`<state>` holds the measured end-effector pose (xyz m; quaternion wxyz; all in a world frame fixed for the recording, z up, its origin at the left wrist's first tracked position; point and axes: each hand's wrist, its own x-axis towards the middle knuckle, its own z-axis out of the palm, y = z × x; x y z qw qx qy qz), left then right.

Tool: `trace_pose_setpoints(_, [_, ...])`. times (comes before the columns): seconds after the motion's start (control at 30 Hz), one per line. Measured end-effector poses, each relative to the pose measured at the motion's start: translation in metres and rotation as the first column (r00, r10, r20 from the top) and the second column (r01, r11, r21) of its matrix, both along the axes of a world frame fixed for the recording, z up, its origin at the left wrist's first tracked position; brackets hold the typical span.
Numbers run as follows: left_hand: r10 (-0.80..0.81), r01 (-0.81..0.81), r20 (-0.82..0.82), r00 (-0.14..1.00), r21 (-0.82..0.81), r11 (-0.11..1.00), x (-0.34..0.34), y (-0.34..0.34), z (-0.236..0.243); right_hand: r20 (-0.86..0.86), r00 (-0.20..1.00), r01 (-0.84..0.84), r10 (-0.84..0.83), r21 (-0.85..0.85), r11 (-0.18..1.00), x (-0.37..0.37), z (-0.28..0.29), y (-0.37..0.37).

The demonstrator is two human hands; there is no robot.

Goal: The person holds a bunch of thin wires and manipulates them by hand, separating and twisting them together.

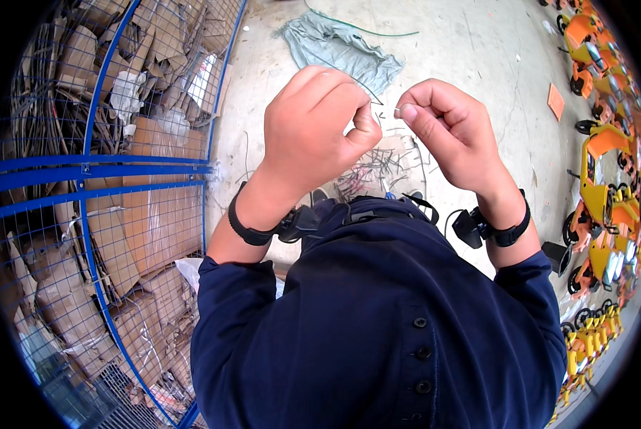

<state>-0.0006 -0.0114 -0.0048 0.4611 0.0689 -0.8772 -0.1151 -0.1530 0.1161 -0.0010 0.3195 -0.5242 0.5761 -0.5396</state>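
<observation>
My left hand (317, 129) is raised in front of me, its fingers curled and the thumb pressed against the forefinger. To its right my right hand (453, 132) is pinched too, its thumb tip meeting the forefinger. The two hands are apart, with a small gap between them. A thin dark strand (375, 97) shows beside the left fingertips; I cannot tell whether it is held or lies beyond on the floor. Anything within either pinch is too small to make out. Below the hands, a scatter of short wire-like pieces (378, 166) covers the floor.
A blue mesh cage (84, 171) full of flattened cardboard (156, 222) stands at my left. A crumpled grey-green sheet (335, 46) and a green cord (385, 33) lie ahead. Small yellow and orange wheeled vehicles (596, 193) line the right, near a flat orange piece (555, 101).
</observation>
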Motion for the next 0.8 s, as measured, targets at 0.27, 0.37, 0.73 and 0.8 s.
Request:
trace_pose_setpoints(0.27, [-0.132, 0.097, 0.119, 0.984, 0.26, 0.961, 0.015, -0.004, 0.003, 0.038, 0.998, -0.052, 0.05, 0.055, 0.997, -0.002, 0.003, -0.001])
trace_pose_setpoints(0.37, [-0.148, 0.118, 0.085, 0.985, 0.286, 0.951, 0.021, -0.004, 0.015, 0.049, 0.997, -0.069, 0.067, 0.037, 0.997, -0.005, 0.004, -0.002])
trace_pose_setpoints(0.73, [-0.118, 0.111, 0.122, 0.986, 0.061, 0.992, 0.008, -0.013, 0.001, 0.22, 0.971, -0.138, 0.095, 0.189, 0.972, -0.005, 0.004, -0.008])
trace_pose_setpoints(0.8, [-0.113, 0.107, 0.066, 0.991, 0.081, 0.991, 0.004, -0.009, -0.001, 0.459, 0.878, -0.258, 0.14, 0.204, 0.944, -0.008, 0.0, -0.01])
